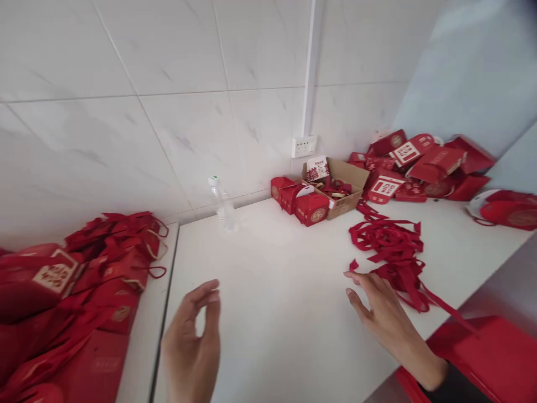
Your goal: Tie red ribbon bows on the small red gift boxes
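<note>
My left hand (193, 344) hovers over the white table (272, 291) near its front left corner, fingers loosely curved and apart, holding nothing. My right hand (386, 316) lies low over the table with fingers stretched out, its fingertips at the edge of a loose heap of red ribbons (392, 252). Nothing is in either hand. A strand of ribbon trails from the heap past my right wrist toward a red box (486, 358) at the lower right.
A clear plastic bottle (222, 207) stands by the tiled wall. An open cardboard box (342, 187) with small red gift boxes (304, 204) beside it sits at the back. More red boxes are piled at the far right (423, 162) and at the left (71, 296).
</note>
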Demonstrator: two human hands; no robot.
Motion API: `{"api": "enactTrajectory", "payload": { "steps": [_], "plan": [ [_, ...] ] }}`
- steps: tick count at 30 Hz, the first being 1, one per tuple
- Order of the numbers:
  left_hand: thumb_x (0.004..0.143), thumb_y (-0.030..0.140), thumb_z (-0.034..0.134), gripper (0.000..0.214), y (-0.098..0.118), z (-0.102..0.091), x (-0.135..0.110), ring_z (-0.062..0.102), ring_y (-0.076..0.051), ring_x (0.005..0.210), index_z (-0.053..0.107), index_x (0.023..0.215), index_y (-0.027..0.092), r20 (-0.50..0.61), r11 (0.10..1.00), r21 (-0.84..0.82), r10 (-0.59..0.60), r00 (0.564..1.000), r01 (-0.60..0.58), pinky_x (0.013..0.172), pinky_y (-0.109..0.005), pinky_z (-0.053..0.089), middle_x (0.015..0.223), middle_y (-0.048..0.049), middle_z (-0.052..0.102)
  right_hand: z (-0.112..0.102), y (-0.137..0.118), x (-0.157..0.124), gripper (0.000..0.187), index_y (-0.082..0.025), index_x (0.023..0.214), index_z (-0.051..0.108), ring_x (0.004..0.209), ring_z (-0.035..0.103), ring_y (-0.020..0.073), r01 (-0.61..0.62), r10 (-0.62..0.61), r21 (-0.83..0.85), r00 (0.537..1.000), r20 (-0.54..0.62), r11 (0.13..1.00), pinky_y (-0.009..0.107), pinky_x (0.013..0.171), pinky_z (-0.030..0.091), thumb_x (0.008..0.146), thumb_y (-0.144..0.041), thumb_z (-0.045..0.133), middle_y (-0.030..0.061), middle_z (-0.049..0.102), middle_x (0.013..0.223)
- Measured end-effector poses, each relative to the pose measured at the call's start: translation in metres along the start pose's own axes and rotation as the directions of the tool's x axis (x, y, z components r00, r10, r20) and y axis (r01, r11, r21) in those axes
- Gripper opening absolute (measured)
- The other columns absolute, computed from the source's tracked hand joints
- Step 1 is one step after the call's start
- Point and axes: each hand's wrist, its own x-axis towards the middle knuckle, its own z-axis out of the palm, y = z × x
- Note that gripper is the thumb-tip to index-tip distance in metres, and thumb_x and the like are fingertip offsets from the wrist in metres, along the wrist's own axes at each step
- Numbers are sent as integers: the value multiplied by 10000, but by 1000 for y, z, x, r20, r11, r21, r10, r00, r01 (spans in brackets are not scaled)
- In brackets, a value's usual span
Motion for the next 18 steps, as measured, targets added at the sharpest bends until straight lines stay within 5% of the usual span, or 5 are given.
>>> {"api": "enactTrajectory", "payload": {
  "steps": [2, 5, 11, 15, 18],
  "plan": [
    [951, 531, 541, 396, 18, 26, -11, 750, -267, 980, 707, 1095, 203, 27, 959, -281, -37, 999, 44, 877, -399, 617, 1093, -92, 765, 7, 20, -1, 326, -213, 1144, 678, 906, 649, 320, 17, -28, -124, 996, -85, 992, 479, 760, 563, 983, -414, 477, 113, 697, 991],
    [941, 428, 571, 297, 51, 71, -1, 737, -246, 980, 681, 1117, 217, 199, 903, -425, 25, 980, 63, 846, -398, 609, 1186, -113, 737, 17, 35, -6, 295, -200, 1086, 679, 854, 618, 335, -18, -10, -190, 989, -144, 982, 519, 747, 522, 983, -371, 462, 119, 674, 928],
    [939, 165, 559, 325, 137, 173, 60, 708, -220, 923, 617, 1258, 146, 372, 946, -323, 158, 915, -32, 836, -386, 586, 1146, -152, 669, 30, 35, -9, 168, -234, 941, 623, 817, 621, 282, 31, -73, -215, 980, -186, 976, 454, 734, 505, 1001, -265, 469, 71, 660, 904],
    [949, 216, 643, 345, 186, 231, 94, 663, -260, 1128, 616, 1282, 130, 410, 959, -267, 206, 888, -100, 985, -424, 540, 1209, -160, 664, 29, 33, -8, 127, -232, 1007, 578, 943, 652, 293, 127, -175, -224, 963, -207, 966, 460, 805, 531, 1018, -219, 452, 93, 677, 1040],
    [966, 340, 666, 354, 203, 253, 108, 660, -250, 1118, 625, 1269, 161, 447, 971, -201, 209, 870, -130, 950, -460, 565, 1275, -113, 649, 27, 30, -8, 142, -230, 1073, 544, 958, 678, 294, 184, -225, -196, 951, -214, 963, 495, 866, 531, 1013, -162, 435, 88, 689, 1036]
  ]
}}
